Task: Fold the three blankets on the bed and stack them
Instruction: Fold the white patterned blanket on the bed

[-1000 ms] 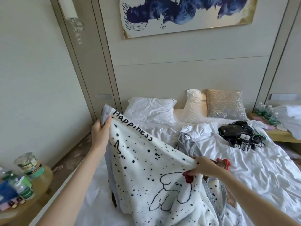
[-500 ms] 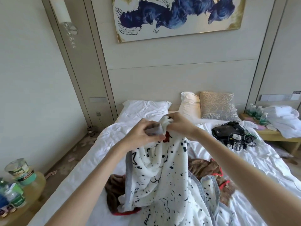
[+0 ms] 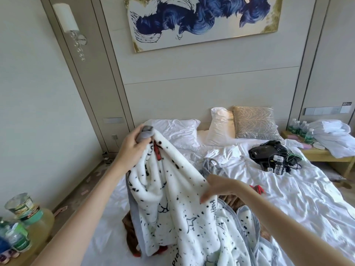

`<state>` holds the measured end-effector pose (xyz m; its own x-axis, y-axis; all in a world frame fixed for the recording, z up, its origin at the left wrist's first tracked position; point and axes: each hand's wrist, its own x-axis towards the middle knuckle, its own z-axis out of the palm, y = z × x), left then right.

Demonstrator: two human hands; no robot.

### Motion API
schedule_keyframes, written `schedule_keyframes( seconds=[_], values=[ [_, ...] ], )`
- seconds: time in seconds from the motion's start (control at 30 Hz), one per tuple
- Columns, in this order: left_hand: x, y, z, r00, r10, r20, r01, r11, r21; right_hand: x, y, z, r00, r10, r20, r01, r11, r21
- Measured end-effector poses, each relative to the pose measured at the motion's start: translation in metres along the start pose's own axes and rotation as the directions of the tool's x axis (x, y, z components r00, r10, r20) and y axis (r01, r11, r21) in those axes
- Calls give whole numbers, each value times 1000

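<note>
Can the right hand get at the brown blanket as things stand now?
Probably yes: the brown blanket lies partly bare just below the right hand, which must first release the spotted blanket it pinches.

single wide-angle camera, worn on the person's head, looks forward and down along the bed (image 3: 288, 198) from near its foot, facing the headboard wall and the blue painting (image 3: 203, 22). both forearms enter from the bottom edge. the left hand (image 3: 132, 148) and right hand (image 3: 221, 187), close under the lens, hold the spotted blanket (image 3: 172, 189). a bedside table (image 3: 315, 154) sits far right. wall lines bow near the frame edges.
</note>
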<state>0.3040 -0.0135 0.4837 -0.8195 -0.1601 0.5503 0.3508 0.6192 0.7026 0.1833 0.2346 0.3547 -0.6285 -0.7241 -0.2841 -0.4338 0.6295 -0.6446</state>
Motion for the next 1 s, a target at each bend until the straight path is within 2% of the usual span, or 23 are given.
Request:
schedule_keyframes(
  seconds=[0.13,0.2,0.27,0.33,0.4,0.5,0.6,0.7,0.8,0.87,0.93,1.0],
  values=[
    [-2,-5,-22,991,60,-122,-61,998,-7,10,34,26,997,72,14,-71,994,-85],
    [-3,-11,-30,973,16,-231,-34,997,-73,13,46,37,997,80,23,-77,989,-124],
    [-4,-21,-39,940,-71,-335,28,991,-131,16,54,44,995,79,-57,-85,989,-118],
    [-10,-36,-47,907,-166,-388,106,980,-171,20,57,41,971,78,-227,-89,995,-38],
    [-19,-50,-50,862,-250,-442,183,965,-190,22,51,29,910,93,-403,-57,993,101],
    [-32,-71,-50,819,-316,-479,261,949,-180,22,31,0,777,134,-615,62,956,286],
    [-40,-87,-45,800,-378,-465,331,926,-182,15,1,-32,657,29,-753,222,948,230],
    [-40,-92,-43,825,-393,-406,396,915,-81,2,-33,-58,620,-129,-774,347,930,123],
    [-32,-79,-35,927,-295,-232,323,942,94,-9,-66,-68,642,-262,-721,390,921,13],
    [-25,-54,-20,971,-233,-54,236,970,63,-15,-89,-66,668,-359,-652,436,899,-49],
    [-21,-29,3,969,-207,136,206,978,18,-20,-112,-62,691,-439,-574,487,870,-78],
    [-18,-13,25,959,-181,216,180,983,25,-20,-128,-58,718,-468,-515,526,850,-39]
  ],
)
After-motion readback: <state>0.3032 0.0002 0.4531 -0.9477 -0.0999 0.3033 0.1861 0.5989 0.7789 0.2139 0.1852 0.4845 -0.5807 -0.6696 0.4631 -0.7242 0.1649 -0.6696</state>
